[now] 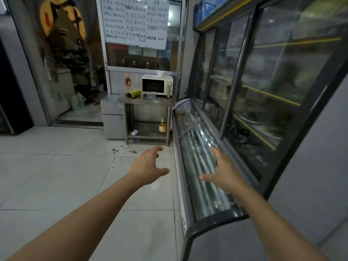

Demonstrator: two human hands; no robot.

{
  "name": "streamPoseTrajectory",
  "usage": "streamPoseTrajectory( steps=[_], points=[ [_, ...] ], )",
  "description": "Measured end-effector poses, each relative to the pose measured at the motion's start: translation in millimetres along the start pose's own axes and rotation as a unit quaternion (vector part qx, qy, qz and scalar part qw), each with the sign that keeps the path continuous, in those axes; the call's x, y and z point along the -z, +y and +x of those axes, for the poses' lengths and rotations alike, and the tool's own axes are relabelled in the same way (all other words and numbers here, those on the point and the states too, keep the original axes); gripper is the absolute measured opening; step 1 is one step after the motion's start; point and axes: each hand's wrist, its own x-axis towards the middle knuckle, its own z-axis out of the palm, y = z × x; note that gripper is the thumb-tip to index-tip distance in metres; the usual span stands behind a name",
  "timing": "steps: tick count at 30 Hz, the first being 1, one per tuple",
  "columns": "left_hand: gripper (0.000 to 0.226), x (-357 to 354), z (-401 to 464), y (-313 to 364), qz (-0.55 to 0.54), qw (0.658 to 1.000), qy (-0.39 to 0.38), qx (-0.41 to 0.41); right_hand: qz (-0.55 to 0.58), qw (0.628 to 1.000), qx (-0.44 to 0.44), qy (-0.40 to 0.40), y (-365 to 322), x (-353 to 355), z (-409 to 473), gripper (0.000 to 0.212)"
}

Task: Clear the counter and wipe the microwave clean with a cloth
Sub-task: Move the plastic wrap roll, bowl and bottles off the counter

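Both arms reach forward over the tiled floor. The left hand and the right hand each have fingers spread and palms turned toward one another, so each grip is released and grasps nothing.

The microwave stands well apart from both hands, far ahead on the steel counter against the back wall. It is white, with a dark door shut and a small white cup on top. On the counter in front of it sits a clear plastic container; to its left lies a yellow-green roll on its side, with a bottle upright behind that. A yellow bottle stands on the counter's lower shelf (no cloth shows anywhere). The right hand hovers over a glass display case.
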Motion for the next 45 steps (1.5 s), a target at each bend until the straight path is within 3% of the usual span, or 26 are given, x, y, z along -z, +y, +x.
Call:
streamPoseTrajectory(
  steps=[7,14,31,45],
  points=[
    [0.073,78.4,46.9,-90.5,0.019,1.0,0.015,0.011,0.019,1.0,0.021,-0.001,-94.4,-61.0,70.6,0.105],
    [0.073,121.4,105.7,-148.3,0.033,0.999,0.03,0.017,0.018,0.999,0.04,-0.011,-144.1,-99.9,137.3,0.104],
    [0.074,141.5,373.9,-208.4,0.029,0.994,0.096,0.04,0.019,0.993,0.112,-0.017,-171.5,-115.4,433.5,0.103],
    [0.072,153.2,586.6,-293.8,0.019,0.996,0.079,0.026,0.013,0.996,0.091,-0.005,-195.5,-159.6,646.4,0.102]
  ],
)
